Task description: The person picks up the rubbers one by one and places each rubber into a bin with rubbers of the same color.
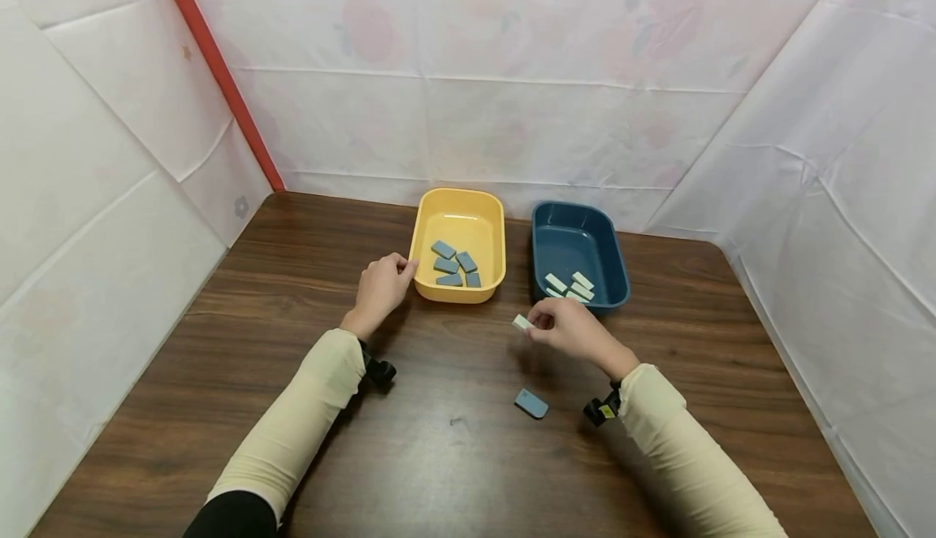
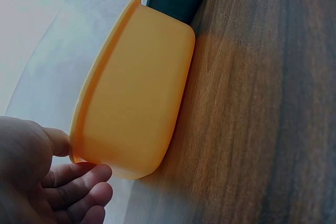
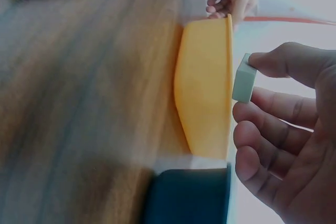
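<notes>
My right hand [image 1: 574, 328] pinches a small pale green block [image 3: 244, 80] between thumb and fingers. It is held above the table, just in front of the dark blue tub [image 1: 621, 278]. Several more pale blocks [image 1: 582, 280] lie inside that tub at its near end. At the left side of the yellow tub [image 1: 459, 296], my left hand [image 1: 382, 286] holds the rim, thumb on top and fingertips against the outer wall. Several flat blue-grey blocks [image 1: 465, 262] lie in the yellow tub. One more blue-grey block [image 1: 530, 403], with a rounded corner, rests on the table in front of my right hand.
Both tubs stand side by side near the back edge of the dark wooden table [image 1: 439, 481], a narrow gap between them. White patterned sheets [image 1: 475, 115] hang behind and at both sides. A red pole [image 1: 219, 67] slants down at the back left corner.
</notes>
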Action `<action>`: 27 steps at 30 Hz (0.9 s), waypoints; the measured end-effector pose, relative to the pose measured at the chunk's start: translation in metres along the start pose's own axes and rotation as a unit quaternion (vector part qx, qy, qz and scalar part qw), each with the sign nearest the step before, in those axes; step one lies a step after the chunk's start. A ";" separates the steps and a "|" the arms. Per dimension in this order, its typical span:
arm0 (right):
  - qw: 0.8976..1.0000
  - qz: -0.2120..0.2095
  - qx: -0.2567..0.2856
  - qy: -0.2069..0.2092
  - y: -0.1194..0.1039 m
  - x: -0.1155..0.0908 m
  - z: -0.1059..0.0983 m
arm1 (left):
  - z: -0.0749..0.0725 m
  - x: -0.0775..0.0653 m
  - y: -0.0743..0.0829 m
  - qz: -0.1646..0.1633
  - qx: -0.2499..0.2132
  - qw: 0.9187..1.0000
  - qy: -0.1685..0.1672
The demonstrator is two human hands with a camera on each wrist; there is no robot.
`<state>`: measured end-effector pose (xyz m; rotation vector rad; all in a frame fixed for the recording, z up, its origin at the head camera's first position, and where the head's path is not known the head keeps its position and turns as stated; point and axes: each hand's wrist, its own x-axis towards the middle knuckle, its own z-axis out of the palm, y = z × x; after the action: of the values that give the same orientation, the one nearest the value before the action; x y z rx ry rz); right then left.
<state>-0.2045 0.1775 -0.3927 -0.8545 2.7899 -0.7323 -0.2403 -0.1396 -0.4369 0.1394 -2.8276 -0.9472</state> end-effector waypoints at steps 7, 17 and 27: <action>1.000 0.003 0.014 0.020 0.002 0.001 -0.017 | 0.000 0.000 0.000 -0.005 0.000 1.000 -0.002; 0.998 0.033 0.006 0.056 0.018 0.002 -0.040 | -0.001 -0.001 0.002 0.005 -0.004 1.000 0.000; 0.996 0.065 0.014 0.063 0.036 0.012 -0.048 | 0.001 -0.001 0.000 -0.001 -0.005 1.000 0.005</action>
<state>-0.2448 0.2170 -0.3685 -0.6354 2.9034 -0.8289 -0.2392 -0.1383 -0.4379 0.1465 -2.8131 -0.9588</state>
